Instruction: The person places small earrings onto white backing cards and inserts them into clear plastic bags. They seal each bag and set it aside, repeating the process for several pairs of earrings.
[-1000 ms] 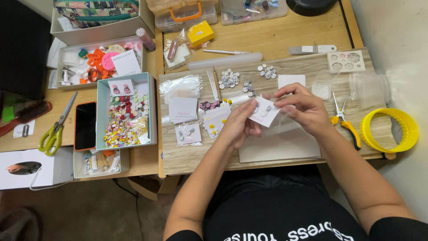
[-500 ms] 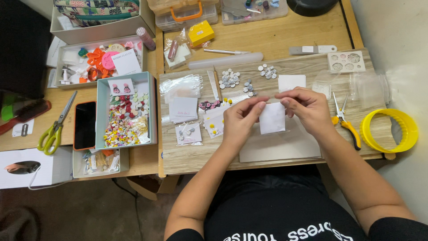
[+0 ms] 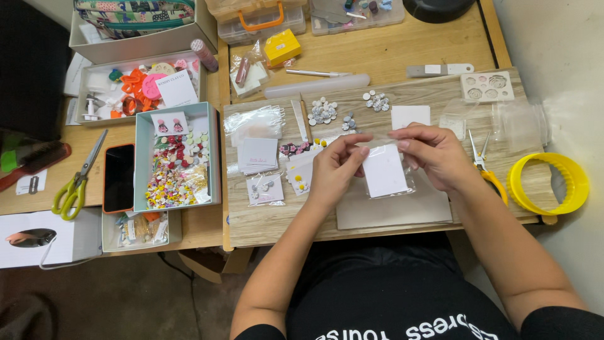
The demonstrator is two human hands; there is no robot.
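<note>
Standing beside the person, I see a wooden counter (image 3: 390, 50) crowded with small craft goods, and a pale wood-grain board (image 3: 277, 220) laid over its near half. Both hands are raised just above that board. The left hand (image 3: 336, 167) and the right hand (image 3: 434, 154) each pinch the top edge of a clear plastic sleeve (image 3: 385, 173) with a white card inside it; the sleeve hangs upright between them, over a flat grey sheet (image 3: 393, 211).

Left of the hands lie small white cards (image 3: 259, 154) and little clusters of round grey pieces (image 3: 324, 110). A pale blue box (image 3: 179, 157) full of tiny coloured bits sits at the board's left edge, with a dark phone (image 3: 118, 178) just beside it and green-handled scissors (image 3: 75, 186) further left. To the right rest yellow-handled pliers (image 3: 487, 170) and a yellow ring (image 3: 547, 182), close to a plain light wall (image 3: 553, 50). Bare concrete floor (image 3: 113, 296) shows below the counter.
</note>
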